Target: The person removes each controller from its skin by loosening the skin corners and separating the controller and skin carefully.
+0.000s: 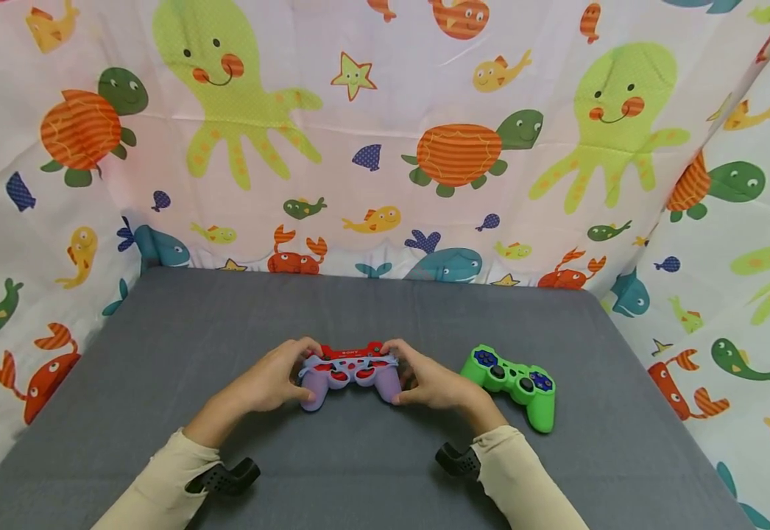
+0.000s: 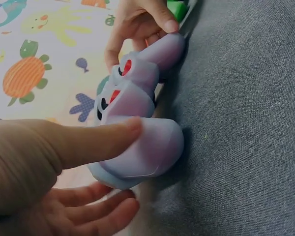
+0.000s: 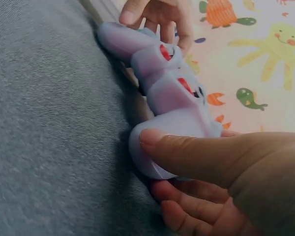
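Observation:
A red game controller point(image 1: 352, 353) partly sits in a lavender silicone cover point(image 1: 316, 384) at the middle of the table. Its red upper edge shows bare, while the cover wraps both handles. My left hand point(image 1: 277, 377) grips the left end, thumb on the covered handle and fingers toward the top edge. On the other end, my right hand point(image 1: 433, 379) holds the right handle the same way. In the left wrist view the cover point(image 2: 155, 142) lies under the left thumb. The right wrist view shows the right thumb pressing the cover point(image 3: 182, 120). The controller's underside is hidden.
A green controller point(image 1: 514, 383) with blue buttons lies right of my right hand, close to the forearm. The grey cloth-covered table point(image 1: 358, 471) stretches around. Behind and at the sides hangs a curtain point(image 1: 358, 184) printed with sea animals.

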`<action>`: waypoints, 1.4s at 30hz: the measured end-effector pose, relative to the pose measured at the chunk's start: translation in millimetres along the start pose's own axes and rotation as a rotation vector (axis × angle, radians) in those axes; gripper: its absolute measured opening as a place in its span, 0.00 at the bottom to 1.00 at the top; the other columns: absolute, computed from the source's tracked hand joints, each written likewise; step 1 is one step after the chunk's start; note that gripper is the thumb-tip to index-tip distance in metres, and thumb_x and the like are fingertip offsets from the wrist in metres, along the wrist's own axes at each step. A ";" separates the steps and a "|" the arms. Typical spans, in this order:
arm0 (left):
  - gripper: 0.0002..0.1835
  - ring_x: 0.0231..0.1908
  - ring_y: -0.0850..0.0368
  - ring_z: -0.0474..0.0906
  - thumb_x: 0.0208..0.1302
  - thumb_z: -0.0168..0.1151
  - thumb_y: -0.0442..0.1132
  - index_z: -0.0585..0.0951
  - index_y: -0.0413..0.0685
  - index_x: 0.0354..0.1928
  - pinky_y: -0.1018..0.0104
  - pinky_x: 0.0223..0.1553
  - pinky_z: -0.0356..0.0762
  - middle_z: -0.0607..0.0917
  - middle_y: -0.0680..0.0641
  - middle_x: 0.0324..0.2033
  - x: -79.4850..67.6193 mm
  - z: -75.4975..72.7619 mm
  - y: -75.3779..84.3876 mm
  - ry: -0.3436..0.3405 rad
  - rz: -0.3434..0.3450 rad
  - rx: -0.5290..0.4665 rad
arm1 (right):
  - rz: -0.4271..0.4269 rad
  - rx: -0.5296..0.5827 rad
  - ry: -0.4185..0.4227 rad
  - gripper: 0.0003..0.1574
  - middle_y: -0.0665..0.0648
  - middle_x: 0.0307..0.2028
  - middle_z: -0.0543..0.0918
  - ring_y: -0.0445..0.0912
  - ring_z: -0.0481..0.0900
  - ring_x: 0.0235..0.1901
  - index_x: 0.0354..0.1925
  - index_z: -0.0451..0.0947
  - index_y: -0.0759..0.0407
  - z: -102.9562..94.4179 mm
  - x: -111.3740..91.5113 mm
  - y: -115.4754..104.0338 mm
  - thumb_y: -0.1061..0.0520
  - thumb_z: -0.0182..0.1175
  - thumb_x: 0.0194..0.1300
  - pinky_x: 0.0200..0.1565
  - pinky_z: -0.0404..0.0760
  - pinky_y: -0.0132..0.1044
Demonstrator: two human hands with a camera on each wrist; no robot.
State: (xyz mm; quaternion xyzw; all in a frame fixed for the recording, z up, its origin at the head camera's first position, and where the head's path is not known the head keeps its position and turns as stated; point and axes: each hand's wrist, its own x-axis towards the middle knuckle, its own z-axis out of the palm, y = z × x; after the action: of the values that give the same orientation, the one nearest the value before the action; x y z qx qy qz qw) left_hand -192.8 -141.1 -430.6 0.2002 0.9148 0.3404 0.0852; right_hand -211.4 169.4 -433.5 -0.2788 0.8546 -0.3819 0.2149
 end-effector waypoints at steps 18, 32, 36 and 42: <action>0.48 0.34 0.57 0.76 0.55 0.73 0.30 0.60 0.43 0.77 0.66 0.32 0.74 0.78 0.40 0.46 6.5 -0.5 -15.2 -0.067 0.013 -0.199 | -0.085 0.174 0.080 0.51 0.67 0.58 0.76 0.48 0.82 0.41 0.76 0.55 0.52 6.1 8.2 17.5 0.59 0.71 0.63 0.39 0.83 0.36; 0.47 0.31 0.58 0.78 0.53 0.77 0.31 0.64 0.40 0.75 0.69 0.30 0.75 0.80 0.36 0.51 8.8 -1.8 -25.0 0.005 0.004 -0.388 | -0.015 0.345 0.110 0.51 0.69 0.68 0.68 0.46 0.82 0.32 0.77 0.55 0.49 7.2 11.1 17.2 0.62 0.70 0.64 0.36 0.81 0.33; 0.45 0.33 0.59 0.79 0.52 0.78 0.30 0.66 0.37 0.72 0.70 0.32 0.77 0.71 0.33 0.62 8.3 -2.3 -29.7 0.020 -0.009 -0.449 | -0.011 0.394 0.083 0.52 0.69 0.69 0.68 0.46 0.82 0.34 0.77 0.54 0.48 7.2 11.9 18.7 0.62 0.70 0.63 0.37 0.80 0.32; 0.44 0.25 0.63 0.74 0.51 0.79 0.31 0.68 0.36 0.70 0.70 0.27 0.73 0.71 0.33 0.59 8.8 -1.9 -35.4 0.012 0.020 -0.473 | 0.011 0.439 0.058 0.53 0.66 0.71 0.66 0.47 0.82 0.36 0.77 0.56 0.43 7.3 12.1 19.7 0.62 0.71 0.63 0.38 0.79 0.33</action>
State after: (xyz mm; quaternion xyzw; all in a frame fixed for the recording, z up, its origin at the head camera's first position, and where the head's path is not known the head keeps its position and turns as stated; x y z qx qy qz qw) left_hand -212.3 -162.8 -452.6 0.1816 0.8080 0.5473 0.1211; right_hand -222.5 168.7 -455.1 -0.2095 0.7582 -0.5654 0.2480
